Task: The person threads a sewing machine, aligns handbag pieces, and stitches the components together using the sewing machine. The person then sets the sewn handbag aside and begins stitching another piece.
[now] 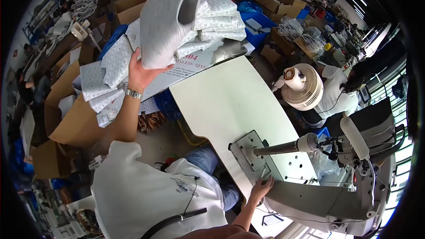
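Note:
My left hand (144,71), with a metal watch on the wrist, is raised and closed on the lower end of a light grey, curved fabric piece (163,31). Behind that piece lie stacks of folded patterned white fabric (217,15) on a printed board (201,57). My right hand (262,188) is low by the metal plate (252,152) of a sewing machine (323,199); its fingers are bent close together, and what they hold, if anything, is too small to name.
A white tabletop (221,97) stretches between my hands. Open cardboard boxes (73,117) stand at the left. At the right are a fan (303,86) and another person in a white top (338,95). A blue bin (259,31) stands beyond the table.

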`<state>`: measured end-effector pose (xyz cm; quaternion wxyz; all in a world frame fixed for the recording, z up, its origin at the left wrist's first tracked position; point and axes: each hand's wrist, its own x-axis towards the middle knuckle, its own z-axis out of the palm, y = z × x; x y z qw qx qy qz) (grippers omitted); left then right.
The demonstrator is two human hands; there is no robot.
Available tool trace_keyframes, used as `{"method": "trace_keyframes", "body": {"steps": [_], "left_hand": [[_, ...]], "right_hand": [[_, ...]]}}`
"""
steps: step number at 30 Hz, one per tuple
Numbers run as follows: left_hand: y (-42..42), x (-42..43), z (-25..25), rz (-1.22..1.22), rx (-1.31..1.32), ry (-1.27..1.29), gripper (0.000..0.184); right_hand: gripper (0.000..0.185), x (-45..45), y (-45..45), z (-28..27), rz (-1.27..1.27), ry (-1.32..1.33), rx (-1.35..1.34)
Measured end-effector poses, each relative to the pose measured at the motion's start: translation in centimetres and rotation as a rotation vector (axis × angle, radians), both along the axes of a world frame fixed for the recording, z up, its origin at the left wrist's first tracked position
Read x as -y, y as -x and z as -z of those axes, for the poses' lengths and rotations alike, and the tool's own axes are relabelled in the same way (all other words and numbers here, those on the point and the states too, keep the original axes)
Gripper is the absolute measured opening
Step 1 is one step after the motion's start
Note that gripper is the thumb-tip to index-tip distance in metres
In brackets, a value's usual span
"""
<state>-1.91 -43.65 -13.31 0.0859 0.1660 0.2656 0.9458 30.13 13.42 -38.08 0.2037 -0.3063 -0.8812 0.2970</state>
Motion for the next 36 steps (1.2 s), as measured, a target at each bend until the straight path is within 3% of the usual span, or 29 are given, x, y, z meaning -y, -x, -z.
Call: {"method": "trace_keyframes", "body": {"steps": [3, 5, 6, 7, 9, 12, 13, 14, 16, 17, 21, 22, 23, 24, 25, 26, 28, 30, 34, 36], "left_hand": [[-0.8, -2.8, 3.6, 0.133, 0.052, -0.09, 0.065], [-0.9, -5.6, 7.3, 0.248, 0.167, -0.096, 0.056], [-2.7, -8.6, 7.3, 0.19, 0.275, 0.085, 0.053], [-3.7, -10.9, 9.1, 0.286, 0.402, 0.104, 0.052], [-6.1, -14.5, 11.3, 0.511, 0.561, 0.187, 0.052], [-10.5, -17.3, 10.5, 0.868, 0.633, 0.262, 0.056], [-12.5, -18.2, 3.3, 1.087, 0.482, 0.125, 0.06], [-11.6, -19.7, 10.6, 0.974, -0.3, -0.021, 0.069], [-11.4, -17.7, 9.4, 1.202, 0.623, 0.214, 0.078], [-11.1, -17.3, 9.7, 1.227, 0.633, 0.219, 0.078], [-8.8, -15.3, 10.7, 0.816, 0.775, -0.515, 0.081], [-6.8, -13.5, 12.2, 0.58, 0.455, 0.054, 0.08], [-7.0, -14.1, 10.1, 0.401, 0.401, 0.086, 0.08], [-7.4, -14.6, 7.2, 0.222, 0.346, 0.116, 0.081], [-6.3, -14.4, 5.7, 0.264, 0.172, 0.124, 0.079], [-5.6, -15.0, 4.2, 0.271, 0.172, 0.124, 0.079], [-4.2, -16.1, 1.2, -0.158, -0.385, 0.704, 0.069], [-3.5, -18.1, -2.5, -0.309, -0.518, 0.806, 0.056], [-3.2, -23.2, -10.2, -0.327, -0.536, 0.932, 0.042], [-2.9, -26.5, -12.6, -0.378, -0.573, 0.926, 0.036]], "right_hand": [[0.04, 4.9, 4.3, -11.6, -0.365, 0.407, -0.109], [0.039, 8.5, 7.1, -20.3, -0.604, 0.084, -0.26], [0.04, 9.9, 8.1, -23.4, -0.63, 0.027, -0.359], [0.041, 11.1, 9.0, -25.8, -0.647, -0.034, -0.456], [0.047, 11.9, 9.9, -28.5, -0.677, -0.372, -0.478], [0.047, 12.3, 9.6, -28.9, -0.722, -0.609, -0.426], [0.042, 12.0, 9.0, -28.1, -0.707, -0.631, -0.415], [0.037, 11.7, 8.6, -27.7, -0.703, -0.655, -0.41], [0.027, 10.7, 8.8, -27.2, -0.776, -0.578, -0.356], [0.026, 10.0, 9.1, -26.0, -0.848, -0.513, -0.287], [0.02, 10.1, 9.8, -23.2, -0.728, -0.185, -0.177], [0.021, 10.0, 10.3, -22.9, -0.682, -0.158, -0.216], [0.021, 10.0, 10.7, -23.0, -0.673, -0.162, -0.219], [0.023, 10.2, 11.1, -23.2, -0.602, 0.015, -0.203], [0.024, 10.3, 11.3, -23.4, -0.53, 0.192, -0.184], [0.024, 10.3, 11.6, -24.0, -0.523, 0.191, -0.184], [0.026, 10.3, 11.9, -25.8, -0.554, 0.221, -0.341], [0.026, 9.7, 11.9, -28.3, -0.512, 0.221, -0.347], [0.027, 7.3, 11.3, -31.0, -0.316, 0.373, -0.365], [0.03, 6.1, 10.8, -30.4, -0.24, 0.456, -0.496]]}}
